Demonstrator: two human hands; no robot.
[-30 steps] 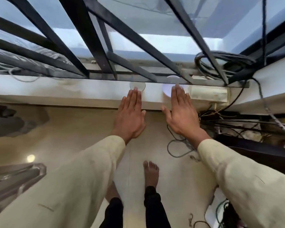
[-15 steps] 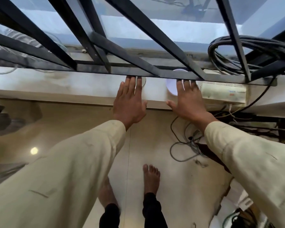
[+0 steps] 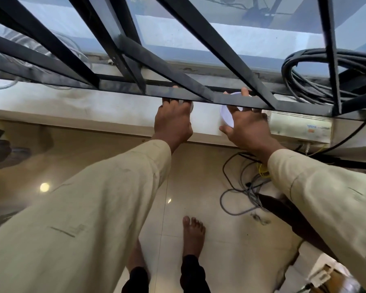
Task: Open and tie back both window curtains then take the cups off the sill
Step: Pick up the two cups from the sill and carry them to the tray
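The window grille [image 3: 184, 96] is flat black metal bar with a dull, slightly scuffed sheen. The sill [image 3: 82, 106] looks like white painted masonry, matt and smudged grey. A white cup [image 3: 226, 117] on it looks like smooth thin plastic or paper; which one cannot be told. The floor [image 3: 199, 187] is glossy cream tile that mirrors a lamp. The sleeves [image 3: 106, 204] are matt beige woven cloth. The coiled cables [image 3: 317, 81] have black rubbery jackets.
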